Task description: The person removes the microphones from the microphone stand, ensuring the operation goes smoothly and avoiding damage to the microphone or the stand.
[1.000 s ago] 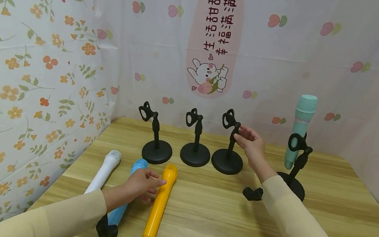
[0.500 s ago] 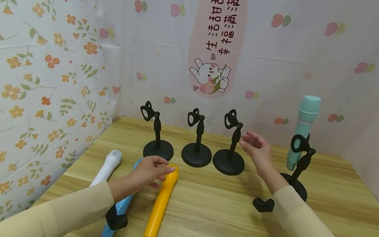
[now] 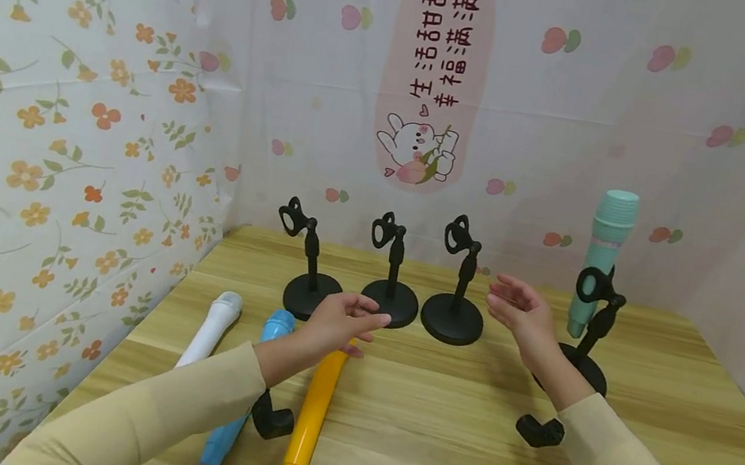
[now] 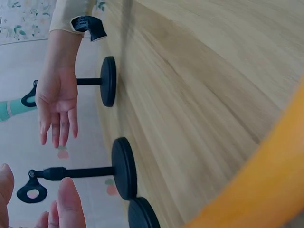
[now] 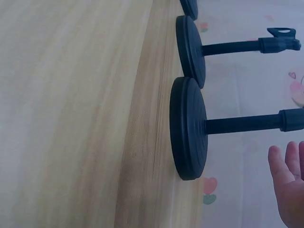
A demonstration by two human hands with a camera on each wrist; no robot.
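Observation:
My left hand (image 3: 335,324) hovers over the head end of a yellow-orange toy microphone (image 3: 312,421), fingers loosely bent and gripping nothing. That microphone lies on the table, its head mostly hidden by the hand. To the right of a black microphone stand (image 3: 455,314), my right hand (image 3: 524,316) is held apart from it with relaxed fingers; the left wrist view shows its palm (image 4: 59,90) holding nothing. Two similar stands, a middle one (image 3: 390,302) and a left one (image 3: 307,287), have bare clips. A teal microphone (image 3: 610,233) stands upright at the rightmost stand (image 3: 596,330).
A blue microphone (image 3: 279,324) and a white microphone (image 3: 211,329) lie on the left of the wooden table (image 3: 437,460), partly behind my left sleeve. A black wrist device (image 3: 272,419) hangs under the left wrist. A printed curtain (image 3: 569,134) rises behind the stands.
My left hand has moved up and right, from beside the yellow-orange microphone to over its head. My right hand has left the third stand and drawn back to the right.

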